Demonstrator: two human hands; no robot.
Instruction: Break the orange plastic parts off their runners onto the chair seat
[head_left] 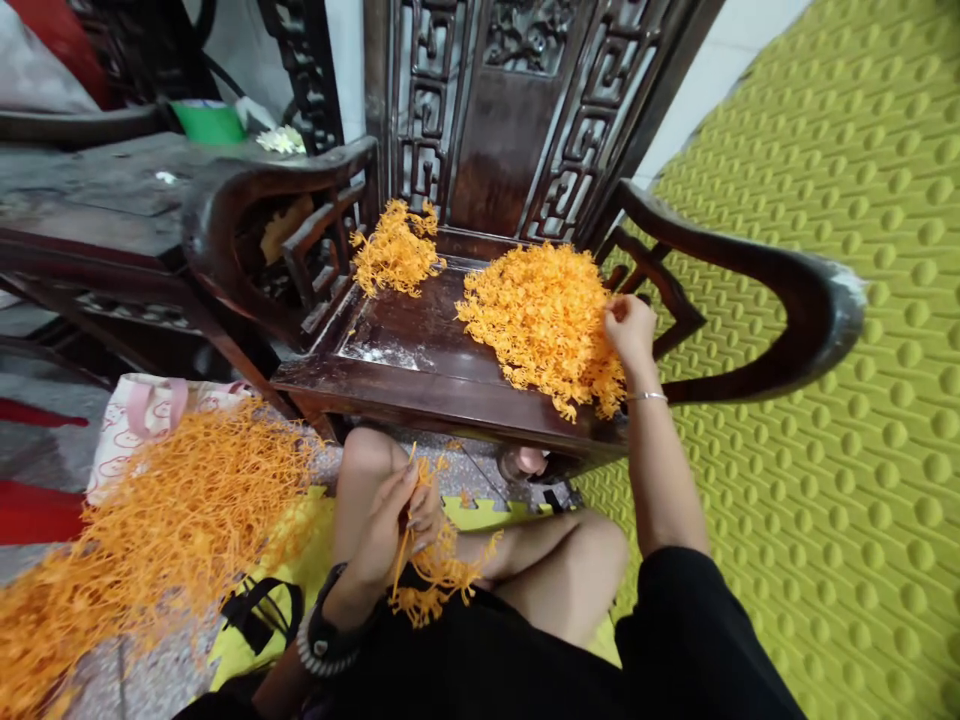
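Above my lap, my left hand (pixel 382 525) is closed around thin orange strands. A bunch of frilly orange pieces (pixel 441 570) hangs from it, and a straight strand pokes up past the fingertips. My right hand (pixel 632 328) reaches to the wooden chair, its fingers pinched together at the right edge of a large orange pile (pixel 544 315). What sits between those fingertips is too small to make out. This pile is made of small curly pieces with a knotted look. A smaller orange pile (pixel 397 248) lies at the seat's back left.
The dark carved chair (pixel 450 395) has curved arms on both sides. On the floor at left, loose orange strands (pixel 187 510) spread beside a white and pink bag (pixel 135 425). A green container (pixel 208 122) stands on the side table (pixel 90 190). Yellow bumpy matting (pixel 825 300) rises at right.
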